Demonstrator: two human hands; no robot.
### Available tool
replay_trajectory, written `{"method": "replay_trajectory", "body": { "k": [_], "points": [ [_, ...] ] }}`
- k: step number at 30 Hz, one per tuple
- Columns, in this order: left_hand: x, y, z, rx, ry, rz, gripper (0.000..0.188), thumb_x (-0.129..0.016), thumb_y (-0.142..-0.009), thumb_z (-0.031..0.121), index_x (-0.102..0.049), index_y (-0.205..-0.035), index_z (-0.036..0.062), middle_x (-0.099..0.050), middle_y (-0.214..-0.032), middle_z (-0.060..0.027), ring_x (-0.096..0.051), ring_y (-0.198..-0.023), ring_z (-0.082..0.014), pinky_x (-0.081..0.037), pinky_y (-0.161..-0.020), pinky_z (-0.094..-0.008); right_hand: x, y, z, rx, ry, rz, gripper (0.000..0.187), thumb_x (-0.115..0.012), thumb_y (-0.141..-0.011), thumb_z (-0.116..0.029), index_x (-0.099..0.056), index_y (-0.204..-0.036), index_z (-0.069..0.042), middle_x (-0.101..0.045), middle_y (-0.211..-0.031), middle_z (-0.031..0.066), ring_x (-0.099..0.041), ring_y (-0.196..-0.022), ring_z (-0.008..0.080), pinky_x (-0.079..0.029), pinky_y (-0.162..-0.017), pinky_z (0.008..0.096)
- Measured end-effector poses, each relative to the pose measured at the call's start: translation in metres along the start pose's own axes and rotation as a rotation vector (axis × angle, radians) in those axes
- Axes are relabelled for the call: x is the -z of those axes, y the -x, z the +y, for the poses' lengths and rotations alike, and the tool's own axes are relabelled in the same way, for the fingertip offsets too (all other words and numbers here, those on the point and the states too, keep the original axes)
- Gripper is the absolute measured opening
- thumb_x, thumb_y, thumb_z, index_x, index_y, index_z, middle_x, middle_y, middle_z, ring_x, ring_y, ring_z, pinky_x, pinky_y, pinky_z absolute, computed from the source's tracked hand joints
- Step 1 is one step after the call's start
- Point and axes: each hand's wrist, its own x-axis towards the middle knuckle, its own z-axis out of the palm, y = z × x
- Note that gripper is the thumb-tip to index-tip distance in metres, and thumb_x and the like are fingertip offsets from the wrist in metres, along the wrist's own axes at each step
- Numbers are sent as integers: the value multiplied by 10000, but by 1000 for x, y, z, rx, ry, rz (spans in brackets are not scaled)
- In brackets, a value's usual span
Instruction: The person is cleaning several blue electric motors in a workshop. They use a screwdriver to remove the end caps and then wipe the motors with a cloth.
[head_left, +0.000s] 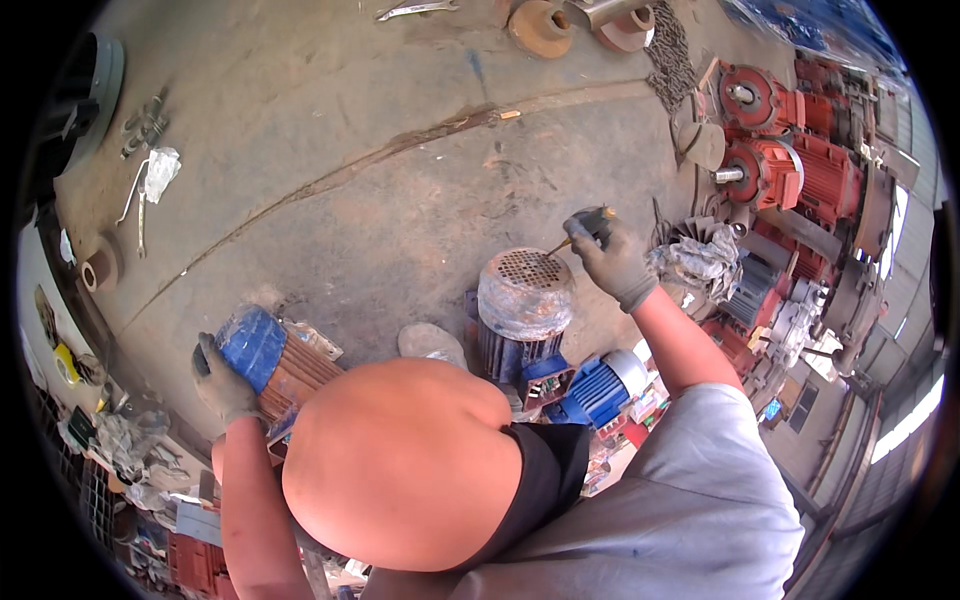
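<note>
My right hand (612,262), in a grey work glove with dark fingertips, is closed around a screwdriver (557,246). Its thin shaft slants down to the round perforated end cover of an upright electric motor (525,300), whose lower body is finned and dark blue. My left hand (226,384), gloved the same way, lies with outstretched fingers along the side of another motor (252,345), which has a blue end cover and a rusty ribbed body. Between the two motors, my bent bare knee hides part of the floor and the lower end of the left motor.
A small blue motor (600,390) lies beside the upright one. Red motors (765,170) crowd the right side, with a chain (672,55) near them. Wrenches (141,205) and a metal ring (101,270) lie on the left floor; another wrench (418,9) is farther off.
</note>
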Motion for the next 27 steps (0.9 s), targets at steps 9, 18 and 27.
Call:
{"method": "replay_trajectory", "body": {
  "k": [9, 18, 27],
  "points": [
    [2, -8, -16, -34, -5, -14, 627, -610, -1101, 524, -735, -1302, -57, -770, -1254, -175, -698, -1123, -258, -521, -1031, -389, -33, -31, -7, 212, 306, -361, 376, -694, -1018, -368, -755, -1109, -9, -772, -1090, 244, -753, -1003, 415, -591, -881, 496],
    [-1, -1, -1, -11, 4, -47, 616, -630, -1088, 524, -747, -1279, -49, -780, -1228, -170, -705, -1106, -248, -527, -1020, -386, -79, -103, 1, -137, 599, -530, 592, -606, -1044, -528, -777, -1224, 9, -768, -1185, 286, -742, -1120, 449, -579, -963, 495],
    [0, 9, 18, 21, -50, 22, 602, -625, -1089, 508, -745, -1286, -48, -780, -1217, -170, -705, -1105, -252, -524, -1026, -389, -73, -75, 18, -129, 252, -264, 522, -676, -1018, -456, -760, -1189, 30, -773, -1093, 297, -748, -1054, 461, -575, -937, 517]
  ]
}}
